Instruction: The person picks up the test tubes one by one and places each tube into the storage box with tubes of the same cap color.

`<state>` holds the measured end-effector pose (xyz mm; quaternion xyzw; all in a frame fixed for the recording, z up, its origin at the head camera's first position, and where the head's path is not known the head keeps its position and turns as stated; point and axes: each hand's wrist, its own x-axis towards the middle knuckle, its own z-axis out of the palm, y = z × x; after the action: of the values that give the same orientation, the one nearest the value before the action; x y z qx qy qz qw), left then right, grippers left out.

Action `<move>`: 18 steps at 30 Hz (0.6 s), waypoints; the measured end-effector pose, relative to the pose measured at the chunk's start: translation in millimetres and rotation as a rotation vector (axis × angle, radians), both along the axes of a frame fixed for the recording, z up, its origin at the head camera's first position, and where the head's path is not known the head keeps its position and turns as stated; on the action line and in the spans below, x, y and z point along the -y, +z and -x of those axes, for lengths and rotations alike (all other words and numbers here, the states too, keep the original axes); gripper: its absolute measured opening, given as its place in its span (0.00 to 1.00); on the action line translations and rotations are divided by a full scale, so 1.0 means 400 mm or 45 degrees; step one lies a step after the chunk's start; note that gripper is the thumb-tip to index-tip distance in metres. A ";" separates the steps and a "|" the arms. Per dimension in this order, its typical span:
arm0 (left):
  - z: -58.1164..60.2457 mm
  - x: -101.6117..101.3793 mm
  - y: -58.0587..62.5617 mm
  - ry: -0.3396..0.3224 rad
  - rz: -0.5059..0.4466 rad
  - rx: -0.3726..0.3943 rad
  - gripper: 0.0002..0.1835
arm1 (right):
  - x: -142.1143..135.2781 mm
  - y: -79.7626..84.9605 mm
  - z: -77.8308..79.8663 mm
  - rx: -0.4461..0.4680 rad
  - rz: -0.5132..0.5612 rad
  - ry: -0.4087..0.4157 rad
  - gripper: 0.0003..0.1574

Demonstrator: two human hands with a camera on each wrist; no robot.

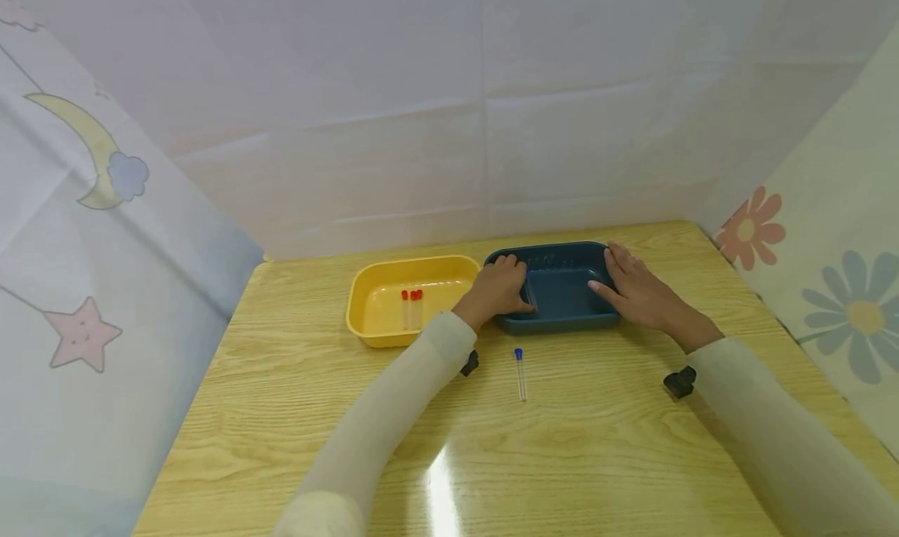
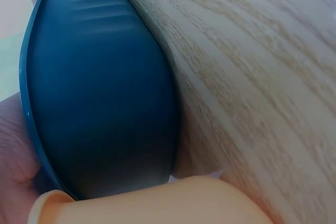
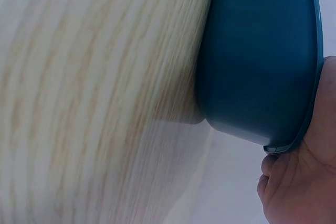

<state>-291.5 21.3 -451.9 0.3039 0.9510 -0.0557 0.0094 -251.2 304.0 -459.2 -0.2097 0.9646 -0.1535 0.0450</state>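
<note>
Indoors, wooden table point(image 1: 295, 412), patterned cloth walls point(image 1: 77, 232)

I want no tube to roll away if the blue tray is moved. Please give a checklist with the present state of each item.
1. Left hand grips the dark blue plastic tray at its left rim: ok.
2. Right hand rests on the tray's right rim: ok.
3. Clear tube with blue cap lies apart from the tray on the wooden table: ok.
4. Two red-capped tubes lie inside the yellow plastic tray: ok.
5. Blue tray's contents: cannot tell.
</note>
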 end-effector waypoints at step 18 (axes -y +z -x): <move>-0.009 -0.012 0.013 0.043 0.077 0.031 0.45 | -0.002 0.002 -0.002 0.006 0.022 0.002 0.53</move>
<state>-287.9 26.2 -446.8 0.2882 0.9537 -0.0807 0.0310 -250.4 304.7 -458.6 -0.2104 0.9630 -0.1624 0.0454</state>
